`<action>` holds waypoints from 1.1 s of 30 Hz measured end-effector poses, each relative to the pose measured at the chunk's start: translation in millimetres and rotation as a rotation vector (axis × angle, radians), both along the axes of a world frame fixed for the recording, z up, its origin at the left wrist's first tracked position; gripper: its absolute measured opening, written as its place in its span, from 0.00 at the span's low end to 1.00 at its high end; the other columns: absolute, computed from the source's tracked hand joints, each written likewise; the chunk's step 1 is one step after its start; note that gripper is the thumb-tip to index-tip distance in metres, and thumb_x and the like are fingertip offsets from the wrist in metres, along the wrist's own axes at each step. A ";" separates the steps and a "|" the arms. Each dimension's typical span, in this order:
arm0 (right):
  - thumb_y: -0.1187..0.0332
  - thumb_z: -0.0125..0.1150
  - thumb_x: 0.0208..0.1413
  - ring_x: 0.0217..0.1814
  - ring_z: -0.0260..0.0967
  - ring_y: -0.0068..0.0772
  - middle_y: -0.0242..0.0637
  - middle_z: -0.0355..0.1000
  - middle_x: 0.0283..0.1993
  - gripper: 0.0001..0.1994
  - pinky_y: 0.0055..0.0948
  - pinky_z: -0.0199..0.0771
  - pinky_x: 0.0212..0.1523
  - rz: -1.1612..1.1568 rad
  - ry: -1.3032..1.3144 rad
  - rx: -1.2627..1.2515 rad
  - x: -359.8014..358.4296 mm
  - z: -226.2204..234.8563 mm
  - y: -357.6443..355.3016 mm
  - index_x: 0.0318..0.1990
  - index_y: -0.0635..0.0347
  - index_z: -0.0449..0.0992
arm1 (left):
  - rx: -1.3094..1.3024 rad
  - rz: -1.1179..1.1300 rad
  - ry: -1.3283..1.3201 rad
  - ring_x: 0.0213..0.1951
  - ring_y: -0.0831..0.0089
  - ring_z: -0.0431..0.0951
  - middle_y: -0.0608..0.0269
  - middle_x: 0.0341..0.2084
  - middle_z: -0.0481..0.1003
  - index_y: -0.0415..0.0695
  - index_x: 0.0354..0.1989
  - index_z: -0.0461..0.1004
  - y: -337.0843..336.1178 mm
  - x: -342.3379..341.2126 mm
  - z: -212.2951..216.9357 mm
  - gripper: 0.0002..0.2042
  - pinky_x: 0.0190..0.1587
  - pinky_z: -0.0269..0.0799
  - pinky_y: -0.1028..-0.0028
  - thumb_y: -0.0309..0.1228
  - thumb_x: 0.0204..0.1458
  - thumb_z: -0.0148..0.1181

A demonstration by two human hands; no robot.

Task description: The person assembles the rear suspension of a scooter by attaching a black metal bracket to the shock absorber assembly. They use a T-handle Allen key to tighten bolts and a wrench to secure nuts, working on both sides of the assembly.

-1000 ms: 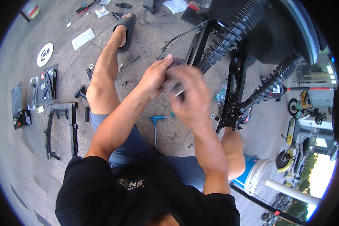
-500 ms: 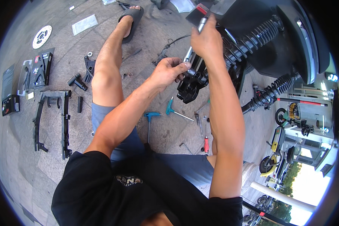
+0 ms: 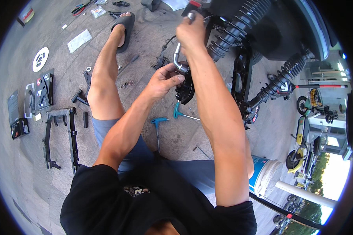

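Observation:
My right hand (image 3: 191, 34) is closed around the long shaft of a silver L-shaped socket wrench (image 3: 177, 53). The wrench's bent end meets a black part that looks like a brake caliper (image 3: 185, 91). My left hand (image 3: 162, 82) is closed at that bent end, thumb and fingers around it and against the caliper. Its fingertips are partly hidden. Just beyond my right forearm, a black coil-spring shock absorber (image 3: 233, 33) belongs to the vehicle's front end. Two teal-handled hex keys, a near one (image 3: 157, 122) and a farther one (image 3: 177, 111), lie on the paving below the caliper.
On the left lie a black metal frame (image 3: 73, 135), open boxes (image 3: 45, 88) and a brake disc (image 3: 40, 59). Several small nuts and sockets (image 3: 126, 84) lie beside my left leg. A blue-and-white bucket (image 3: 266, 175) stands at my right. Parked two-wheelers (image 3: 296, 156) are farther right.
My right hand has swung the wrench's upper end to the left. The left hand has stayed at the bent end. My view has shifted, bringing the bucket into sight.

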State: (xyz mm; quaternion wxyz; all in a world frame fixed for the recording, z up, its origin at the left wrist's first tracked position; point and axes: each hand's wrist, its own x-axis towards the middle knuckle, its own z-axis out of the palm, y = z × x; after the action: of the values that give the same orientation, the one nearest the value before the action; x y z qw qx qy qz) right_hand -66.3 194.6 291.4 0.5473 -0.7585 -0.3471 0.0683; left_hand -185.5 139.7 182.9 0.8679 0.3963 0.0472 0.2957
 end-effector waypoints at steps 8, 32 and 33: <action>0.70 0.52 0.59 0.29 0.68 0.32 0.44 0.70 0.36 0.17 0.32 0.68 0.27 0.242 0.560 0.079 -46.7 24.0 15.1 0.55 0.63 0.61 | -0.128 0.070 -0.054 0.43 0.75 0.75 0.64 0.42 0.76 0.39 0.51 0.70 -5.9 3.1 -6.7 0.18 0.48 0.71 0.73 0.25 0.52 0.64; 0.65 0.60 0.53 0.53 0.67 0.60 0.54 0.63 0.55 0.24 0.50 0.68 0.53 0.180 -0.141 -1.197 -41.9 -225.5 -347.0 0.58 0.55 0.63 | 0.368 0.164 0.726 0.16 0.82 0.65 0.69 0.16 0.67 0.35 0.33 0.74 12.3 -5.6 64.3 0.18 0.17 0.59 0.80 0.43 0.58 0.57; 0.65 0.60 0.53 0.53 0.67 0.59 0.52 0.62 0.56 0.24 0.49 0.68 0.53 0.170 -0.276 -1.170 -41.4 -221.0 -339.9 0.57 0.56 0.64 | 0.375 0.192 0.706 0.16 0.81 0.64 0.69 0.15 0.67 0.35 0.31 0.75 12.1 -4.5 65.3 0.19 0.17 0.59 0.79 0.43 0.58 0.57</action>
State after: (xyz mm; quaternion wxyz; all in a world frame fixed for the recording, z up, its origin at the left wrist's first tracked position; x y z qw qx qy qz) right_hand -107.7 -145.3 70.5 -0.0179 -0.9050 -0.3790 0.1924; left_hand -189.9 151.9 248.2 0.6796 0.6186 0.3239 0.2248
